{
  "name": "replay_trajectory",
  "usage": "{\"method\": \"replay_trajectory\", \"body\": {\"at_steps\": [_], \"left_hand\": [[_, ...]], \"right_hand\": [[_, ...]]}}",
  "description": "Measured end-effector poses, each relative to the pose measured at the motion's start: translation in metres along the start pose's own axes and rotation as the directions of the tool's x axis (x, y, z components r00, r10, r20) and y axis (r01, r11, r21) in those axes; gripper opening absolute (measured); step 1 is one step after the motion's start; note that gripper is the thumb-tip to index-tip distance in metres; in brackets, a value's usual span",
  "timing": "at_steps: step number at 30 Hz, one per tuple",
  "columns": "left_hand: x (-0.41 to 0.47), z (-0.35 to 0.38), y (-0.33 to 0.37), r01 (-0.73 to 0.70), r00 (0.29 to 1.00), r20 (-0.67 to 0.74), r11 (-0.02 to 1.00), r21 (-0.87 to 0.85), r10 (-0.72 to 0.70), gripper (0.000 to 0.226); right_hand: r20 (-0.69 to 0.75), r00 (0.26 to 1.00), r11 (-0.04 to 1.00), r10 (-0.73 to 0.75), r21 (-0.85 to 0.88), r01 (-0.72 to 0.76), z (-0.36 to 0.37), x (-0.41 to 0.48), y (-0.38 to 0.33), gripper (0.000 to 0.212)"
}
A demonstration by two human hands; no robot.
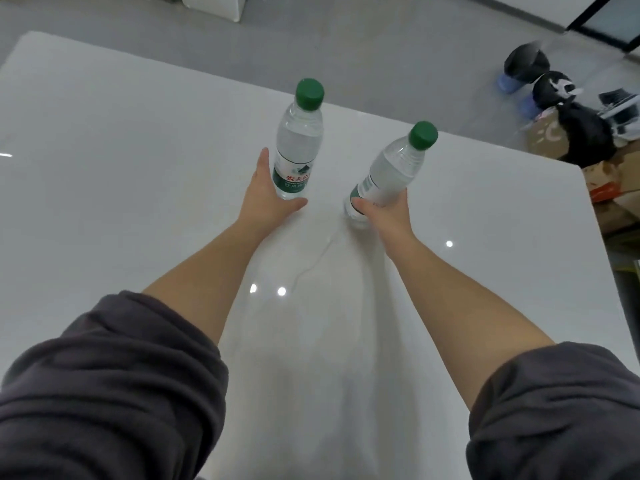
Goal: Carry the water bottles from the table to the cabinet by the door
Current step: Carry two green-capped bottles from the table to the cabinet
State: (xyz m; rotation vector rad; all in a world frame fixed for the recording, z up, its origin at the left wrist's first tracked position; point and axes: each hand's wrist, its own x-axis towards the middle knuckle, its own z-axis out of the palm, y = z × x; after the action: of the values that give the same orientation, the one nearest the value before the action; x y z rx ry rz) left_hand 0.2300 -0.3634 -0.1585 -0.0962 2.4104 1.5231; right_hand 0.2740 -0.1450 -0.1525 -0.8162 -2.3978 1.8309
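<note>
White table; left bottle, right bottle.

**A plain indoor room, a home or a small office**

A large glossy white table, with bright spots of light mirrored in its top, stands on a smooth grey floor. Past its far right corner, cardboard boxes and stuffed black bags lie in a loose heap (it looks like household clutter). A black-framed glass door shows at the upper right. A white unit stands at the top edge, cabinet or appliance, unclear which.
</note>
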Motion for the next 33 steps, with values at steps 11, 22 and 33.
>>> {"method": "replay_trajectory", "body": {"at_steps": [11,22,33], "left_hand": [[-0.042,0.016,-0.002,-0.018,0.999,0.032,1.000,-0.014,0.019,0.061],[-0.164,0.035,-0.031,0.012,0.986,0.167,0.999,0.033,-0.018,0.067],[-0.201,0.054,-0.021,0.003,0.968,0.249,0.995,0.098,-0.028,0.052]], "right_hand": [[0.027,0.999,0.999,0.023,-0.033,-0.022,-0.018,-0.053,0.029,0.064],[0.004,0.989,0.985,0.150,-0.087,-0.149,-0.034,-0.164,0.074,0.028],[-0.031,0.986,0.986,0.165,0.001,-0.165,-0.065,-0.219,0.092,0.047]]}}
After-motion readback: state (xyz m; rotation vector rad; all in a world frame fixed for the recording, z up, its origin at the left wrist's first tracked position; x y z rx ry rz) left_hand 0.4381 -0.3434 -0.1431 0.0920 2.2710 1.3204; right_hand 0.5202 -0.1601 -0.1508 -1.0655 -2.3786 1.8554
